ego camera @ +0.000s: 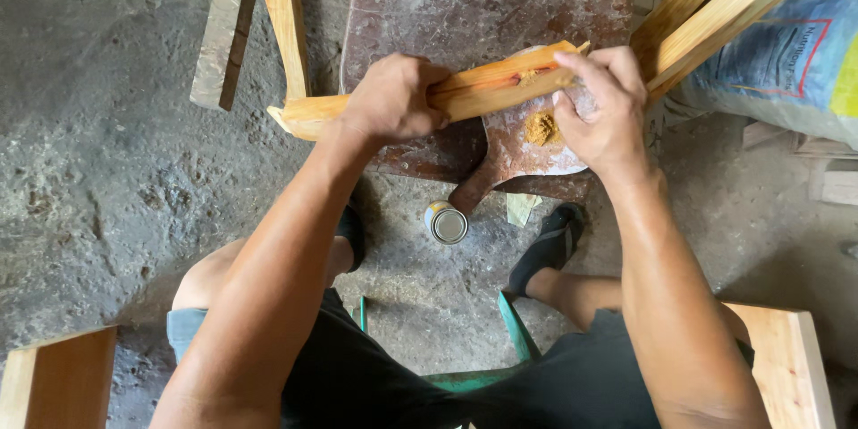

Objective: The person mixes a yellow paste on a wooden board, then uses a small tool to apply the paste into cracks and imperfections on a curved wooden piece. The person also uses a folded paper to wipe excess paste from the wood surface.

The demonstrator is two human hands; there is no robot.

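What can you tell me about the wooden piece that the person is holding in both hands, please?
The wooden piece is a long, slightly curved bar of pale orange-yellow wood with a groove along its top. It lies nearly level, tilted up to the right, above a reddish stone slab. The left hand grips its middle; the right hand presses at its right end, where brownish filler sits in the groove. Its left end flares out.

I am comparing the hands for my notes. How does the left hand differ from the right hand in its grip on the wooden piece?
The left hand wraps around the wooden piece near its middle; the right hand presses its fingers at the end, above the brown powder. The left knuckles face up; the right shows its back. Both touch the same piece.
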